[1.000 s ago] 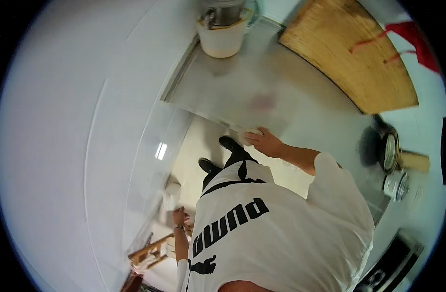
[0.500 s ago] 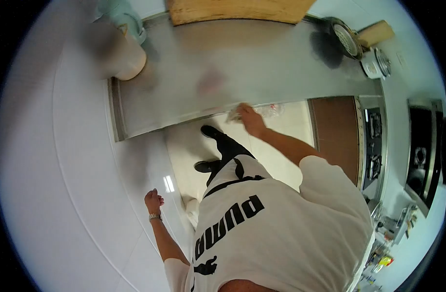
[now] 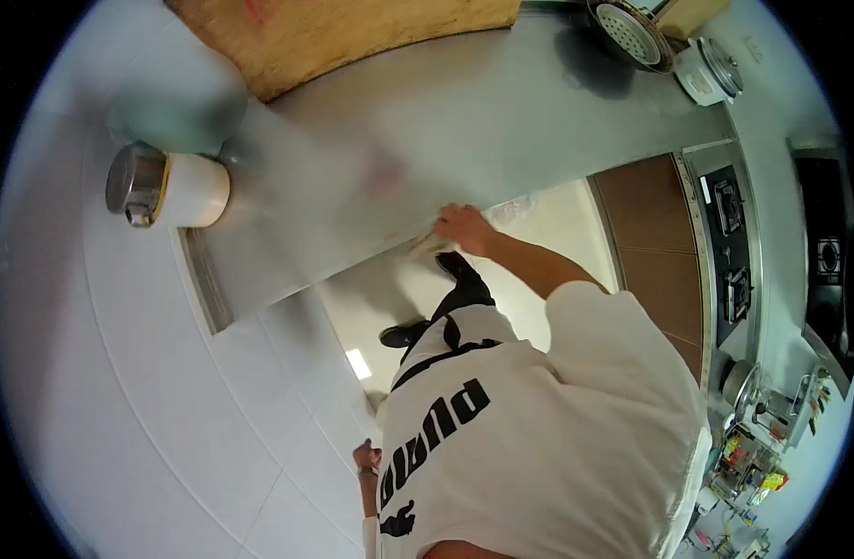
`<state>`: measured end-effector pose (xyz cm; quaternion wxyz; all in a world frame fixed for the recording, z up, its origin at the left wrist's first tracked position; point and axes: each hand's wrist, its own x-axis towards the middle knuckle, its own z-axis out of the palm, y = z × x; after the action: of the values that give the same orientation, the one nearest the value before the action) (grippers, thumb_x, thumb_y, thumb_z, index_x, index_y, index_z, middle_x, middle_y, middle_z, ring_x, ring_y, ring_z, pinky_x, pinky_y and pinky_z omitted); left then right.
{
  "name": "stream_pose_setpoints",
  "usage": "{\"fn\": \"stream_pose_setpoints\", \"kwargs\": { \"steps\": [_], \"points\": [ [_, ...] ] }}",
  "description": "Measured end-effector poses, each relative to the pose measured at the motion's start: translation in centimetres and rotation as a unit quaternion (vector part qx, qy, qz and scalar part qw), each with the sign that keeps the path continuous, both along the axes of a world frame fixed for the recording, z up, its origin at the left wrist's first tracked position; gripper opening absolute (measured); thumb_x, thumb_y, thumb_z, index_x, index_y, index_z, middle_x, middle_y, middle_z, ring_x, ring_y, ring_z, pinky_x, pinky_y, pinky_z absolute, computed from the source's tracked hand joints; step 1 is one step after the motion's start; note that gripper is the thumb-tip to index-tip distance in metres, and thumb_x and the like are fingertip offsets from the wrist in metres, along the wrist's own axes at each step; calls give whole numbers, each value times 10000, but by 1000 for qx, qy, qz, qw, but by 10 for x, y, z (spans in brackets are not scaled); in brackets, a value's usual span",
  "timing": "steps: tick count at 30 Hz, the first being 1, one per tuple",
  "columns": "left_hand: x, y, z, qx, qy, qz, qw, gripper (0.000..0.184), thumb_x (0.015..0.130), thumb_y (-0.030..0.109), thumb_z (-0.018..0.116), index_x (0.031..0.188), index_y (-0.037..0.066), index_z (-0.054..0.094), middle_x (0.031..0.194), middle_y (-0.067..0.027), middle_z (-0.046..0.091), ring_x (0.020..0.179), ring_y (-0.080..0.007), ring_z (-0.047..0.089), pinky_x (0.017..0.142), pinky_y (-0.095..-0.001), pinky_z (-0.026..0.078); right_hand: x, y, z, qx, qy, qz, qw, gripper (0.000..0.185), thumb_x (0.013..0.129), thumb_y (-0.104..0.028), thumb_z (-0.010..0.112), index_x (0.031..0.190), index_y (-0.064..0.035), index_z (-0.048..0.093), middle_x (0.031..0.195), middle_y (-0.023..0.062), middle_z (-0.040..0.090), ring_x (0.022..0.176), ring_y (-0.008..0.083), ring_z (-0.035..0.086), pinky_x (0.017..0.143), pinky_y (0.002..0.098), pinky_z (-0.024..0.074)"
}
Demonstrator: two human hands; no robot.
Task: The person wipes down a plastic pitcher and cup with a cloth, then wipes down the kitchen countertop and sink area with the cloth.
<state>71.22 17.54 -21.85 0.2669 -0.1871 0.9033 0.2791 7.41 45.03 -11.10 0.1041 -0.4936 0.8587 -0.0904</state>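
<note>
My right hand (image 3: 462, 228) is at the front edge of the grey metal countertop (image 3: 306, 214). Its fingers are closed on a pale cloth (image 3: 429, 246), which hangs below the edge and is blurred. Down by my side, at the lower left of the head view, is my left hand (image 3: 366, 455). Its fingers are curled, and I see nothing in them. A crumpled clear plastic bag (image 3: 515, 209) shows just beyond the counter edge, to the right of my right hand.
A wooden board (image 3: 352, 42) lies at the counter's back. On the left stand a white container (image 3: 196, 191) with a steel pot-like top and a blurred greenish object (image 3: 180, 102). A strainer (image 3: 627, 33) and rice cooker (image 3: 702, 74) are far right, beyond a gas stove (image 3: 730, 252).
The view has shifted and turned. My right hand has moved left along the counter edge with the cloth. My left hand has dropped closer to my body.
</note>
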Motion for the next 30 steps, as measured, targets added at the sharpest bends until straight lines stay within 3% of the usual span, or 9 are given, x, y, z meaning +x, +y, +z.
{"fn": "stream_pose_setpoints", "kwargs": {
  "steps": [2,6,9,12,14,19,20,25,30],
  "points": [
    [-20,21,-9,-59,61,-110,990,279,854,265,544,695,45,483,521,-116,507,409,-231,502,344,-353,378,-38,92,-26,-109,16,-115,987,209,703,-79,560,910,-101,541,1009,106,500,1032,292,467,816,437,403],
    [-116,35,-17,-4,100,-110,989,264,862,246,536,684,64,467,507,-94,480,404,-229,492,340,-369,374,-79,203,-18,8,31,-385,922,249,667,6,560,905,-68,559,981,135,511,975,327,501,775,420,450],
    [-220,27,29,127,37,150,980,252,858,219,541,677,61,468,507,-77,479,388,-201,479,330,-330,364,-100,247,-4,-37,31,-633,773,295,660,-48,610,950,-27,559,969,174,558,950,347,531,780,419,456],
    [-328,28,99,234,10,413,880,241,855,193,546,671,57,468,506,-60,478,373,-173,466,319,-290,354,-108,256,-9,-135,46,-675,724,385,708,-128,638,1066,-30,534,1028,157,557,947,315,554,798,411,462],
    [-372,26,129,248,-14,528,812,234,852,176,554,669,51,476,508,-51,480,367,-153,464,313,-260,353,-101,221,-1,-212,52,-635,741,468,675,-172,682,1090,-17,530,1022,152,556,944,321,548,809,417,447],
    [-417,9,128,189,-51,411,890,235,867,215,558,728,30,522,519,-53,497,383,-141,486,327,-258,393,-61,89,-30,-66,16,-397,915,411,712,-99,571,1098,26,506,1101,199,519,979,354,519,839,451,428],
    [-423,3,124,168,-65,373,910,240,868,228,561,745,24,534,522,-54,502,387,-137,492,332,-256,405,-56,60,-18,-54,-107,-411,904,435,730,-75,541,1160,-24,501,1099,204,467,1058,351,453,846,456,418],
    [-443,-17,107,203,-90,297,929,245,869,232,557,741,23,538,529,-60,514,399,-140,506,346,-262,430,-32,-4,-3,-67,-19,-234,970,401,759,-101,514,1143,14,515,1146,167,444,1102,308,441,832,439,438],
    [-439,-31,88,213,-101,304,923,273,863,238,544,687,33,509,509,-64,502,396,-153,504,347,-276,433,-41,13,11,-41,-30,-273,961,381,817,-149,496,1193,-86,516,1215,144,423,1170,284,401,874,450,409]
  ]
}}
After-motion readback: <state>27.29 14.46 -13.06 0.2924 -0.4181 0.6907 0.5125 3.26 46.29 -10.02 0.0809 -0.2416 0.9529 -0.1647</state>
